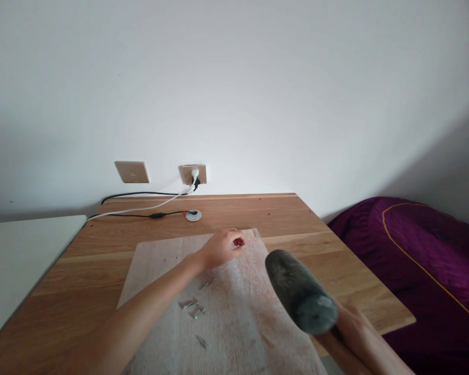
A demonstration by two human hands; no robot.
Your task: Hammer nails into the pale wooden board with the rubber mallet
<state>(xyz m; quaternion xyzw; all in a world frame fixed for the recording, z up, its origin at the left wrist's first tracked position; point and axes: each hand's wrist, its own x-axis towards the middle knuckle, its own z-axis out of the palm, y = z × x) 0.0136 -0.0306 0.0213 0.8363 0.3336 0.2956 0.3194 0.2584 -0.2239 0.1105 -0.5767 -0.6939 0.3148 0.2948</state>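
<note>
Slender, shiny metal fasteners [199,311] lie on a chalky, streaked wooden board [234,328], nearer than the left grip [222,247], curled over its far end, contents unclear; rightward, the right grip [354,325] clasps a dull, cylindrical-headed mallet [297,289].

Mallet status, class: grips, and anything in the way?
Right grip holding mallet. Left grip curled around red object, over board. Loose metal pieces on board, possible clutter.

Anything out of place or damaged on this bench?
Mildly: several small metal fasteners lie loose at differing angles on the pale board, scattered rather than gathered. The board's surface also looks patchy, perhaps just worn. I see no spill.
</note>
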